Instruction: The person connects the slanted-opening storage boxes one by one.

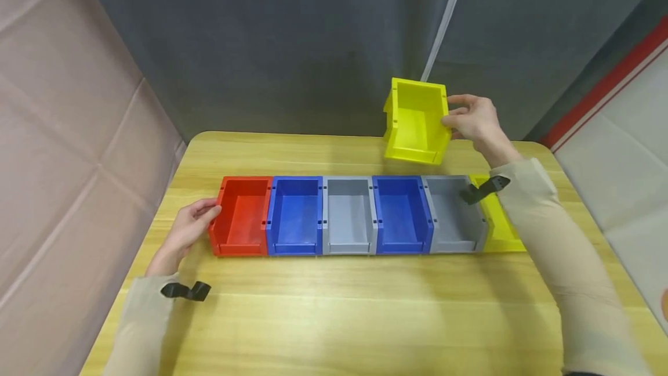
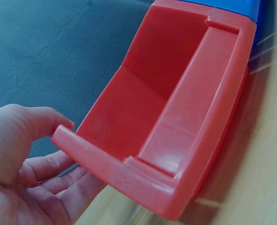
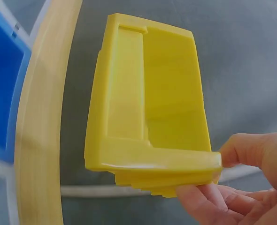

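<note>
My right hand (image 1: 475, 120) pinches the right side wall of a yellow storage bin (image 1: 416, 126), holding it tilted above the back edge of the table. In the right wrist view the thumb is at the rim of this bin (image 3: 152, 159) and the other fingers are under the outer wall. At the left end of a row of bins, my left hand (image 1: 190, 225) grips the side wall of a red storage bin (image 1: 242, 216). The left wrist view shows the thumb at the rim of that bin (image 2: 190, 117) and the fingers against its outside.
Side by side to the right of the red bin stand a blue bin (image 1: 296, 216), a grey bin (image 1: 349, 213), another blue bin (image 1: 402, 213), another grey bin (image 1: 454, 213) and a yellow bin (image 1: 501, 222), partly behind my right sleeve. A dark panel (image 1: 287, 45) rises behind the wooden table (image 1: 323, 318).
</note>
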The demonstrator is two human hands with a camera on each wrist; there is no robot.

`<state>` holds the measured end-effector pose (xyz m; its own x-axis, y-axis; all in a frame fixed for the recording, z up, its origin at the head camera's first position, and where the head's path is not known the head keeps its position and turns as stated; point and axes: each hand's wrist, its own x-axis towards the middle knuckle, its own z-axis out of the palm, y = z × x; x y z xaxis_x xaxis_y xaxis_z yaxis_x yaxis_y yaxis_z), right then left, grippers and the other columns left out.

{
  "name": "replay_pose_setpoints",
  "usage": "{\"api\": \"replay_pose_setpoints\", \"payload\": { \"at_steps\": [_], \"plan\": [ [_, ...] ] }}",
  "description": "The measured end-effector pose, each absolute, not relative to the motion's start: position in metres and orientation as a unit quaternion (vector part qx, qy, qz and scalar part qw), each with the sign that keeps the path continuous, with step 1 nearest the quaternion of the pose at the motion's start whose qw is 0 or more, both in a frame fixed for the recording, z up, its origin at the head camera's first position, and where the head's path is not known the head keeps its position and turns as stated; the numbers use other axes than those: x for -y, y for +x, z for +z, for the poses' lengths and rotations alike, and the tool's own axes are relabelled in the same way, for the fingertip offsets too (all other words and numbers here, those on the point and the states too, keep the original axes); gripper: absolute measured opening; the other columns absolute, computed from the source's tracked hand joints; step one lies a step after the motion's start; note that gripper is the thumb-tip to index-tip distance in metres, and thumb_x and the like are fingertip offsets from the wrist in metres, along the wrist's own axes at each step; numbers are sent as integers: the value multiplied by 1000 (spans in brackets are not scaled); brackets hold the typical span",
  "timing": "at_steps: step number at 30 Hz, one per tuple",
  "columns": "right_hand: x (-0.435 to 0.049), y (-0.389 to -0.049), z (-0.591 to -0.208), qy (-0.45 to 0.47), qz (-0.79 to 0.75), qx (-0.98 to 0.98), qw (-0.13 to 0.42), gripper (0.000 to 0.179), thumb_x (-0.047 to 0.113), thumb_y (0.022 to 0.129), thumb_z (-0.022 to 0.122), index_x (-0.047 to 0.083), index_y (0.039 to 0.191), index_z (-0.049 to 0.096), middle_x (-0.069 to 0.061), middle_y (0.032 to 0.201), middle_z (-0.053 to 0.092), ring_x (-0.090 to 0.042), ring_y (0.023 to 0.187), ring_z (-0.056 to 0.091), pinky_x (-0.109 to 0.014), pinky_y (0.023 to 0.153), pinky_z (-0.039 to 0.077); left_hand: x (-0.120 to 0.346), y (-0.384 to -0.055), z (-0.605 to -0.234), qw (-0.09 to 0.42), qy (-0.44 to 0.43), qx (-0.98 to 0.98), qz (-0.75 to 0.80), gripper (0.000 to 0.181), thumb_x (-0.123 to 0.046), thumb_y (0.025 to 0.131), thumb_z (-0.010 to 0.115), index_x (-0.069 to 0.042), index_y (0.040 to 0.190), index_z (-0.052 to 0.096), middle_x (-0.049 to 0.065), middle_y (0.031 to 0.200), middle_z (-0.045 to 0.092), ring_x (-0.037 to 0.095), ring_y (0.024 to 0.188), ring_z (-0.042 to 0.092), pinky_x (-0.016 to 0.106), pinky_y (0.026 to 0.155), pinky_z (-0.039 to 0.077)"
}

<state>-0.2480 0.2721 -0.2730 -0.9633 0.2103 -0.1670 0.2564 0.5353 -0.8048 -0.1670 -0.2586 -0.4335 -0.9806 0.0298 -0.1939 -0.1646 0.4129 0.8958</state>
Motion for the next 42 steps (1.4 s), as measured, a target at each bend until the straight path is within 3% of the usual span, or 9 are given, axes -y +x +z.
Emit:
{"api": "replay_pose_setpoints", "payload": {
  "at_steps": [5,8,11,16,21,28,33,37,42],
  "plan": [
    [-300,-235,-273,148,-458,-876,21,62,15,90,61,7,145,34,-22,133,50,-6,77,62,-24,68,55,260,-165,-432,90,-42,-835,541,53,-26,96,54,10,134,41,16,118,55,-4,83,52,13,72,48],
    [-318,-225,-273,156,-453,-878,16,63,19,90,62,8,145,34,-15,128,55,-1,74,60,-22,66,55,261,-164,-432,92,-47,-836,539,55,-28,96,54,9,134,41,15,118,55,-5,84,52,12,73,48],
    [-336,-216,-272,162,-455,-876,11,63,21,90,63,8,145,35,1,105,63,1,72,59,-22,65,55,262,-163,-432,94,-49,-837,537,55,-30,96,53,9,134,41,19,122,53,-5,84,52,12,74,48],
    [-367,-201,-275,156,-453,-878,1,62,19,90,62,5,144,35,25,74,57,4,67,58,-19,58,54,263,-160,-433,93,-45,-837,537,56,-30,96,52,10,134,41,25,125,51,-7,85,52,12,74,48],
    [-405,-186,-284,123,-428,-895,9,61,18,93,56,-1,145,29,30,75,55,7,68,57,-17,58,52,262,-160,-433,94,-44,-837,537,55,-29,97,52,10,134,41,23,124,52,-7,84,52,12,74,48],
    [-451,-160,-301,142,-408,-902,16,58,23,94,54,5,145,31,35,76,52,9,67,56,-17,57,51,259,-161,-429,90,-45,-842,530,53,-27,97,52,10,133,42,29,126,49,-8,83,52,11,73,48],
    [-476,-145,-312,165,-374,-913,9,61,23,96,47,-8,143,25,36,72,47,9,64,54,-19,54,50,255,-163,-427,68,-43,-852,517,47,-21,97,52,13,129,45,33,124,50,-9,81,51,9,72,47],
    [-496,-131,-320,188,-372,-909,14,60,22,97,46,-9,143,23,37,72,46,8,63,52,-19,53,50,252,-166,-426,49,-39,-859,508,42,-15,96,52,15,125,47,34,120,52,-10,79,50,9,70,47],
    [-518,-116,-329,203,-365,-908,35,64,25,97,46,-5,146,19,38,72,44,9,64,50,-29,58,51,251,-171,-425,39,-42,-868,494,40,-13,96,50,15,124,49,33,117,54,-12,76,49,8,69,46]
  ]
}}
